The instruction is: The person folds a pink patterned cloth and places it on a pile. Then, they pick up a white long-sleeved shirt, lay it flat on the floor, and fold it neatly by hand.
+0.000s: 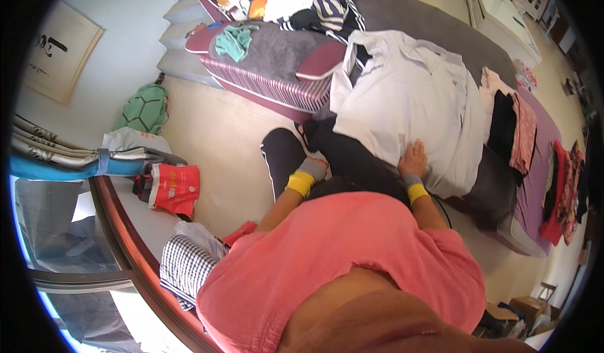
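A white long-sleeved collared shirt is spread over the grey-covered couch before me. My right hand lies palm down on the shirt's lower edge, pressing on the cloth and gripping nothing. My left hand is low by my black trouser leg, apart from the shirt; its fingers are partly hidden. Each wrist wears a grey and yellow band. Right of the shirt lie a pale pink garment, a black garment and pink patterned trousers.
Striped clothing and a green cloth lie farther along the couch. Several garments hang over its right end, including a red one. A red bag and a green turtle-shell-patterned cushion are on my left. A white table stands beyond.
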Tool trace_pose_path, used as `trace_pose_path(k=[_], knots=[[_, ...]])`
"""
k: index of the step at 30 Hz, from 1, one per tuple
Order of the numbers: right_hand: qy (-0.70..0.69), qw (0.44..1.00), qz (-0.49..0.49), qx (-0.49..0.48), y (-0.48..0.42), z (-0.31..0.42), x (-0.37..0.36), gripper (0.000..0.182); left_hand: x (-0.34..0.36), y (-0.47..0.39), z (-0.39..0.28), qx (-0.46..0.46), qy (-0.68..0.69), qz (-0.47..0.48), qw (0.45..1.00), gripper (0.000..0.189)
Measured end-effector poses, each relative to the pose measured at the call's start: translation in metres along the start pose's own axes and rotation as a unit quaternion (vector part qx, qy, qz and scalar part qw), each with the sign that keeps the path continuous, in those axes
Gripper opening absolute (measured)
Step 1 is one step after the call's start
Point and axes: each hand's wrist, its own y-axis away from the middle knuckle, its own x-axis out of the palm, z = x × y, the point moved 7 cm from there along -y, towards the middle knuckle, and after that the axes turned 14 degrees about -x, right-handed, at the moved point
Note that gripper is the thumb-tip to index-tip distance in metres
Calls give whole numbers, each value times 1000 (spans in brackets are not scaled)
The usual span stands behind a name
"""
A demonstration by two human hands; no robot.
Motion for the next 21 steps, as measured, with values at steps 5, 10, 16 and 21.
trace_pose_path(k=[5,10,16,21], knots=[[-50,996,-35,-60,22,-3,3,52,-19,3,-11,6,33,2,999,21],[-84,995,-20,-47,33,2,6,51,-8,-1,-10,-2,47,-2,999,19],[-81,993,-57,-62,35,0,2,47,-9,1,-12,-1,66,-6,998,20],[-190,974,-106,62,31,-37,-9,36,-21,-7,-4,-51,126,-10,991,24]])
